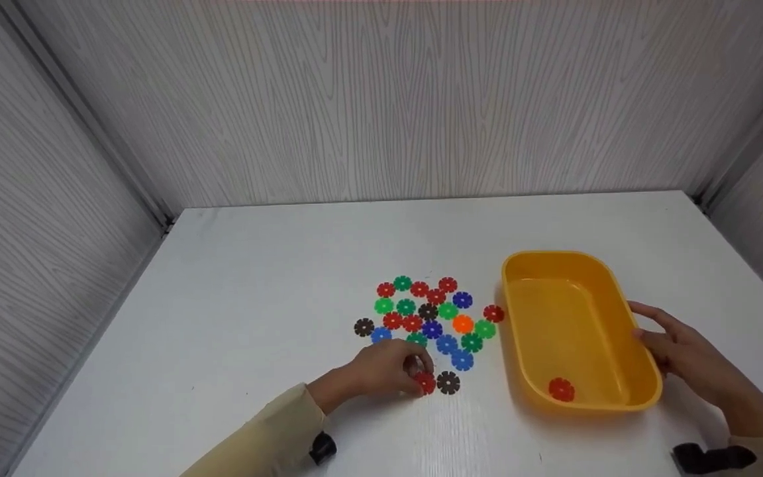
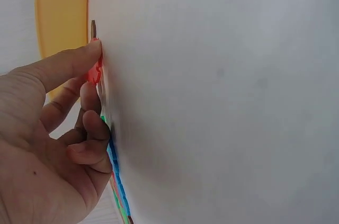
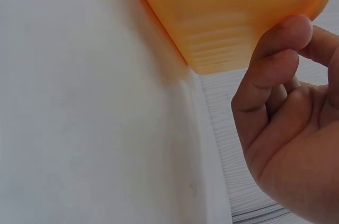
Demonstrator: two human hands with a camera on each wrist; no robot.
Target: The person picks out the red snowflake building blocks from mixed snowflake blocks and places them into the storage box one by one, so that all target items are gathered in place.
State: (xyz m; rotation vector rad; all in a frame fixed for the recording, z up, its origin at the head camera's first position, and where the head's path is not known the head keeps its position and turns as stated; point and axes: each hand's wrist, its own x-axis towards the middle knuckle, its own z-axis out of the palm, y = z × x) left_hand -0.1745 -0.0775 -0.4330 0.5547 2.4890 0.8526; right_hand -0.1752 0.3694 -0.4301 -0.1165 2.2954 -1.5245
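Observation:
Near the front of the scattered discs, my left hand [image 1: 388, 368] pinches a red notched disc [image 1: 425, 383] between thumb and fingers. A dark brown disc [image 1: 448, 382] lies just right of it. In the left wrist view the thumb and fingertips of the left hand [image 2: 69, 118] meet on the red disc [image 2: 95, 70], close to the table surface. My right hand [image 1: 693, 358] holds the right side of a yellow plastic basin [image 1: 563, 331], thumb at the rim. The right wrist view shows bent fingers [image 3: 270, 70] against its outer wall. One red disc [image 1: 561, 389] lies inside the basin.
Several flat notched discs in red, green, blue, brown and orange [image 1: 463, 324] lie left of the basin. A dark red disc [image 1: 493, 313] sits close to the basin's left wall. Wood-grain panels [image 1: 381, 99] border the white table [image 1: 275, 265] at the back and sides.

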